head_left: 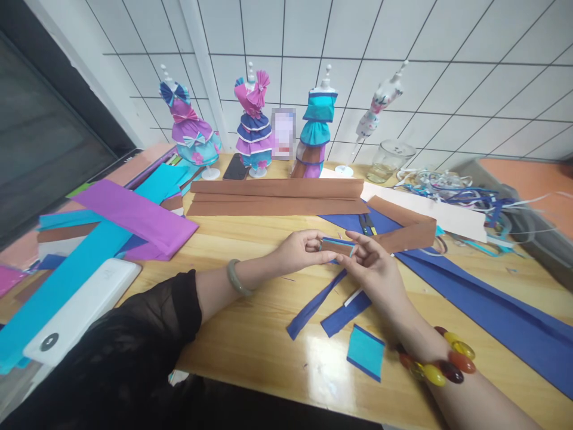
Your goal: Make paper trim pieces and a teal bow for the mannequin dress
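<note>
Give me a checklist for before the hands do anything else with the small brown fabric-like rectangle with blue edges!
1. Small brown fabric-like rectangle held firmly: ok, left hand and right hand pinch opposite ends.
2. Blue edges stuck down: cannot tell, too small.
3. Flat turquoise fabric-like square with dark-blue edges within reach: ok, probably; it lies near the right wrist.
4. Narrow dark-blue fabric-like strips tidied aside: not ok, they lie just below the hands.
5. Small black-handled cutting tool away from fingertips: ok, it lies beyond them.
</note>
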A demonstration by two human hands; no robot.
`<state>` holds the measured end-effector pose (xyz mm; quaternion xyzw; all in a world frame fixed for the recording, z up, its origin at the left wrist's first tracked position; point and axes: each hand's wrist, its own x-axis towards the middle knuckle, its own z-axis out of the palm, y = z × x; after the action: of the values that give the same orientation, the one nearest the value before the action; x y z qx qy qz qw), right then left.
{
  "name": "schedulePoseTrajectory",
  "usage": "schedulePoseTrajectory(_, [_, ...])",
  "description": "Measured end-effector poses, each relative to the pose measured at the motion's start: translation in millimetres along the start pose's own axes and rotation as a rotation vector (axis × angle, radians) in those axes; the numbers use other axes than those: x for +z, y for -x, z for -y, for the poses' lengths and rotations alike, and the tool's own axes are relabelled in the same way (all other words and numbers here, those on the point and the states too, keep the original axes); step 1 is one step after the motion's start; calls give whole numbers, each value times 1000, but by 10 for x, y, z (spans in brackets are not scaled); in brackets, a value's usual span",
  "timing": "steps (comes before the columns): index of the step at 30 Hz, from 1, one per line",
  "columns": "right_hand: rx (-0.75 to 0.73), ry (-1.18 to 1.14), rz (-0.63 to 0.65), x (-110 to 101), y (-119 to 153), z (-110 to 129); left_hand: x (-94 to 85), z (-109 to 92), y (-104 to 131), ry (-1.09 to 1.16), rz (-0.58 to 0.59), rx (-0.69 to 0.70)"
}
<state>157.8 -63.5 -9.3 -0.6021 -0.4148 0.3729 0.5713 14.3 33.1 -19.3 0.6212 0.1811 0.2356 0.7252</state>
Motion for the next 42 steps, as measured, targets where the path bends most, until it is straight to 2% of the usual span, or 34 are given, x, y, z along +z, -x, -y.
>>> schedulePoseTrajectory(6, [29,26,-3,-5,2,56,-1,-4,-15,65,-98,-32])
schedulePoseTrajectory(11, [21,81,-76,-31,-20,12,-20,-53,-23,33,-67,-40])
schedulePoseTrajectory(14, [42,57,-57,-25,-19,13,-25,-41,-33,45,-47,-80])
schedulePoseTrajectory(18, [31,60,-1,8,0,60,-26,12,-41,60,1,-55])
schedulePoseTrajectory(24, [0,75,-2,14,12,56,-29,62,-47,102,-65,-31])
schedulePoseTrajectory(33, [30,-50,9,14,-6,74,-15,-56,-26,5,-117,-23])
schedulePoseTrajectory(39, [45,-122,-80,9,-38,53,-36,-51,-21,-43,-142,-7])
schedulePoseTrajectory(42, [-10,-108,-67,16,-24,45,-42,-32,-29,-51,-163,-6])
